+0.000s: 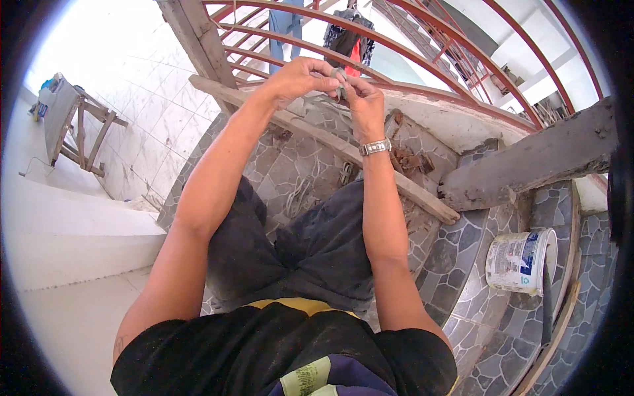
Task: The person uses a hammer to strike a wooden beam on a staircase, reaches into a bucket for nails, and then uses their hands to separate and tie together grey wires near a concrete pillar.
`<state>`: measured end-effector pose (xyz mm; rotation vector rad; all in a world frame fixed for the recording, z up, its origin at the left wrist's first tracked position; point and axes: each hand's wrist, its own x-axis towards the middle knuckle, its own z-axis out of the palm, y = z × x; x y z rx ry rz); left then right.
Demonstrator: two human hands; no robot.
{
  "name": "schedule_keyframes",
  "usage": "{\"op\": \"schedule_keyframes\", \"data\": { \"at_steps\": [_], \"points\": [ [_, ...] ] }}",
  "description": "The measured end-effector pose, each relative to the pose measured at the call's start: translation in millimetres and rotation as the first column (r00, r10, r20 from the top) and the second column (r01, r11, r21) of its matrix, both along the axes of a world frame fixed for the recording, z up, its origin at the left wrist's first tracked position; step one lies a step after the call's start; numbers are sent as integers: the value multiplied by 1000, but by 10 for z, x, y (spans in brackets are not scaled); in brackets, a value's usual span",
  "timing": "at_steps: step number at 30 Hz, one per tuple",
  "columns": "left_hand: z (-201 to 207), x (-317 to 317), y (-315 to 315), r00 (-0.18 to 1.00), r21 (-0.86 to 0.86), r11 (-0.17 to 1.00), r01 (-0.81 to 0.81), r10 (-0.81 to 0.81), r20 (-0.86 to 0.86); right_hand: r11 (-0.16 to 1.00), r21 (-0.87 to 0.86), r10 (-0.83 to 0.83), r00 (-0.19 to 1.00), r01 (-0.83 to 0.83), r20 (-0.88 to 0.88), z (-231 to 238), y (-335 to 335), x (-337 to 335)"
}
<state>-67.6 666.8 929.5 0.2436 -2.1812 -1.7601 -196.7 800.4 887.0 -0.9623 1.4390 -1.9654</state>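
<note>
In front of me, above the stone-patterned steps, my two hands meet at a small grey-green piece. My left hand (298, 80) pinches the small grey-green piece (341, 90) from the left with thumb and fingers. From the other side, the fingers of my right hand (365, 105), which has a metal watch (375, 147) on the wrist, close on it too. The fingers cover much of the piece, and its exact kind is unclear. Below the hands runs a long wooden plank (403, 187). Thin pale loops (298, 196) lie on the floor between my knees.
Curved red metal railing (422, 74) spans the far side, with clothes (347, 41) hanging behind it. A thick grey beam (528, 158) juts in from the right. On the steps, a white bucket (514, 263) lies tipped. A wooden bench (71, 125) stands left.
</note>
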Motion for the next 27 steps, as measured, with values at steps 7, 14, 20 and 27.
{"op": "schedule_keyframes", "data": {
  "at_steps": [7,14,20,27],
  "points": [
    [1,-31,37,991,247,966,-76,101,-90,967,-141,235,959,-213,161,61,63,-107],
    [-37,-32,-31,968,214,965,-154,191,-163,996,-43,78,997,-79,-6,112,85,-36],
    [-48,-54,-16,966,295,950,-107,169,-194,995,-60,-92,987,85,-130,31,1,-35],
    [-78,-133,122,947,245,965,-97,165,-275,989,-143,76,962,-39,261,11,-26,51]
  ]
}}
